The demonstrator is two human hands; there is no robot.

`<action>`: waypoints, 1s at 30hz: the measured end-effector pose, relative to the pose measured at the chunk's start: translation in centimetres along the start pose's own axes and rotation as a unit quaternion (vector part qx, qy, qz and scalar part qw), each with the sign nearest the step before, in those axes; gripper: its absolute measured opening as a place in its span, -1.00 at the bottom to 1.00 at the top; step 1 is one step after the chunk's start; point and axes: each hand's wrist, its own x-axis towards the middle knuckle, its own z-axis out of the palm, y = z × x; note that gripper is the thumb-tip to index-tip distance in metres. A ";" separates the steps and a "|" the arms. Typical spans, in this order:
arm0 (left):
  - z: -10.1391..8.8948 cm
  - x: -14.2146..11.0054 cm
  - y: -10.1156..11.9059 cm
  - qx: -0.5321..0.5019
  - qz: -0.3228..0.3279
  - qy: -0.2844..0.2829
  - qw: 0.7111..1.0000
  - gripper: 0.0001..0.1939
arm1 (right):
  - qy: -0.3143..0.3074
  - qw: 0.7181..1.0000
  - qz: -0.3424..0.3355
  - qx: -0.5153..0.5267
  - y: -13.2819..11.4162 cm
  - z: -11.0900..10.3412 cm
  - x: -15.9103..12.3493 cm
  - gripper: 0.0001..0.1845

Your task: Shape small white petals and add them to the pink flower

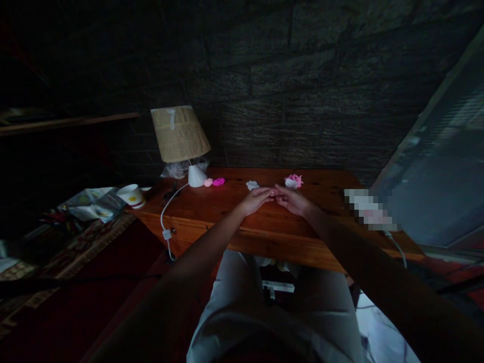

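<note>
Above the wooden desk [212, 206], my left hand [257, 200] and my right hand [293, 200] meet at the fingertips. Both have their fingers closed together around a small spot that looks pinkish; what they hold there, if anything, is too small to make out. Just beyond my left hand lies a soft-looking white piece [252, 185]. Behind my right hand is a ruffled pink piece [298, 178], with a second white piece [291, 183] against its front. Further left, a bright magenta piece [219, 181] and a pale pink lump [208, 182] sit side by side.
A table lamp [180, 133] with a white cord stands at the desk's back left. Left of it are a white cup [131, 195] and a crumpled plastic bag [98, 201]. A blurred-out item [370, 209] with a cable lies at the right. A dark brick wall [264, 91] rises behind.
</note>
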 end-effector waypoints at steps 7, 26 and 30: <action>-0.3 0.0 0.2 -0.022 0.002 0.000 1.000 -0.69 | -0.039 0.999 0.014 0.015 -0.3 -0.5 -0.1 -0.73; -0.1 -0.1 0.5 -0.037 -0.015 0.039 0.998 -0.70 | -0.081 0.991 0.076 0.070 -0.9 -0.8 1.0 -0.68; -0.2 -0.1 0.6 -0.031 -0.017 0.032 0.999 -0.68 | -0.109 0.988 0.094 0.057 -1.0 -1.2 1.2 -0.66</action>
